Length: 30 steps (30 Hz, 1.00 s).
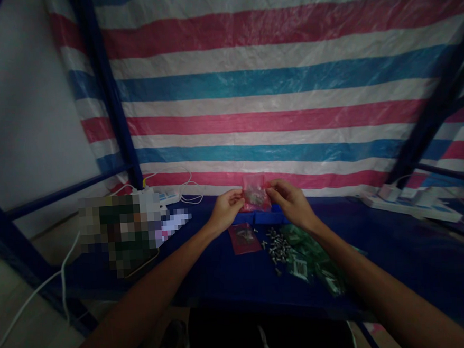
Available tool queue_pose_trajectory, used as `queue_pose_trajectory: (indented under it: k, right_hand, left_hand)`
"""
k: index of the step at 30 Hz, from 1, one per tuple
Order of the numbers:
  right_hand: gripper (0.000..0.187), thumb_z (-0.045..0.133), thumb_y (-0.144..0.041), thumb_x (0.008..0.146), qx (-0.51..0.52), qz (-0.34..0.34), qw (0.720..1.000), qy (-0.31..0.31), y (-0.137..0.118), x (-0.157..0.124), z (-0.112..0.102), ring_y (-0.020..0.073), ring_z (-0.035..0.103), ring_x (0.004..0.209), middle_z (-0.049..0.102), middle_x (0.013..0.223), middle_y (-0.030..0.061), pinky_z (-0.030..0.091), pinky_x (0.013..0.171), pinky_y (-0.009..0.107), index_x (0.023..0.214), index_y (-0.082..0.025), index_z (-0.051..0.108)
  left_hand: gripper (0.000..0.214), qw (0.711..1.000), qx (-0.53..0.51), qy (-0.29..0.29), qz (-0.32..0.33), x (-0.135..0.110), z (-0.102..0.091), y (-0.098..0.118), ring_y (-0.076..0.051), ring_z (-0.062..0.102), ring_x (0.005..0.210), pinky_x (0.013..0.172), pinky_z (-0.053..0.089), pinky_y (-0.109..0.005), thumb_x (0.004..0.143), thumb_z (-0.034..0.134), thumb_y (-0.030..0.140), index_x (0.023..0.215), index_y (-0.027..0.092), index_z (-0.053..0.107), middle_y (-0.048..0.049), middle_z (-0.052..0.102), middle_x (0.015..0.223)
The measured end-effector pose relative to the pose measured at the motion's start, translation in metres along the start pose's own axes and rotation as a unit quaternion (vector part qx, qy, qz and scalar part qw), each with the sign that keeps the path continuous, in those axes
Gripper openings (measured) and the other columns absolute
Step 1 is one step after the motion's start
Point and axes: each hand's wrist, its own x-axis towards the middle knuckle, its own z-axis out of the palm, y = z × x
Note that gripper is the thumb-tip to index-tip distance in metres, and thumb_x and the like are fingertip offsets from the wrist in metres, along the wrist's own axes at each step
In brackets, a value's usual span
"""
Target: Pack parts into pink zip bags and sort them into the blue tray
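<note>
Your left hand (pixel 227 210) pinches the left edge of a pink plastic bag (pixel 256 191) between thumb and fingers, and your right hand (pixel 290 200) pinches its right edge the same way, so the bag hangs upright between them, raised above the blue tabletop (pixel 207 268). Small pieces gather in the lower part of the bag, too indistinct for you to name. Just below it in view are blue trays (pixel 267 217), partly hidden by the bag. Nearer your body, a second pink bag (pixel 245 238) lies flat with small pieces inside; to its right you have a loose heap of metal screws (pixel 277 246), and just beside that, a cluster of green plastic bags (pixel 310 245), one bearing a barcode label (pixel 300 270). Well apart to your right sits a white power strip (pixel 413 207) with plugs in it. Beyond your hands hangs a striped plastic sheet (pixel 249 82) in red, white and blue.
</note>
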Motion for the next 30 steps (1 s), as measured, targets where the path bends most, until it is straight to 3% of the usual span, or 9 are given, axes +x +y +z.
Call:
queue_pose_trajectory:
  k: [9, 21, 27, 30]
  right_hand:
    - [0.017, 0.064, -0.037, 0.094, -0.001, 0.005, 1.000, 0.008, 0.010, 0.000, 0.002, 0.0198, 0.064, 0.077, 0.070, 0.088, 0.0039, 0.050, 0.071, 0.034, 0.102, -0.022, 0.064]
    - [0.018, 0.062, -0.038, 0.095, -0.040, -0.007, 0.999, 0.026, 0.008, 0.001, -0.001, 0.0199, 0.066, 0.078, 0.071, 0.090, 0.0048, 0.051, 0.071, 0.034, 0.101, -0.021, 0.064]
    - [0.022, 0.063, -0.042, 0.096, -0.032, 0.002, 0.999, 0.026, 0.007, 0.000, 0.001, 0.0210, 0.067, 0.079, 0.071, 0.092, 0.0047, 0.053, 0.072, 0.035, 0.107, -0.023, 0.064]
    - [0.025, 0.064, -0.048, 0.096, 0.006, 0.016, 1.000, 0.002, 0.005, 0.000, 0.004, 0.0207, 0.065, 0.075, 0.068, 0.087, 0.0034, 0.053, 0.069, 0.035, 0.099, -0.023, 0.062]
  left_hand:
    - [0.027, 0.999, 0.028, 0.039, 0.026, 0.003, -0.004, -0.002, -0.021, 0.072, 0.087, 0.080, 0.057, -0.032, 0.087, 0.071, 0.034, 0.102, 0.013, 0.077, -0.0082, 0.079, 0.097]
    - [0.038, 0.991, 0.093, 0.029, 0.088, -0.004, 0.003, 0.007, -0.020, 0.069, 0.084, 0.079, 0.054, -0.030, 0.097, 0.064, 0.052, 0.095, 0.015, 0.073, -0.0061, 0.074, 0.090]
    - [0.028, 0.992, 0.097, 0.016, 0.077, -0.004, 0.001, 0.004, -0.016, 0.067, 0.078, 0.073, 0.052, -0.028, 0.090, 0.074, 0.042, 0.098, 0.015, 0.070, -0.0040, 0.072, 0.086]
    - [0.023, 0.992, 0.100, 0.019, 0.067, -0.003, 0.000, 0.002, -0.015, 0.065, 0.074, 0.071, 0.052, -0.027, 0.088, 0.077, 0.036, 0.094, 0.016, 0.068, -0.0028, 0.070, 0.083]
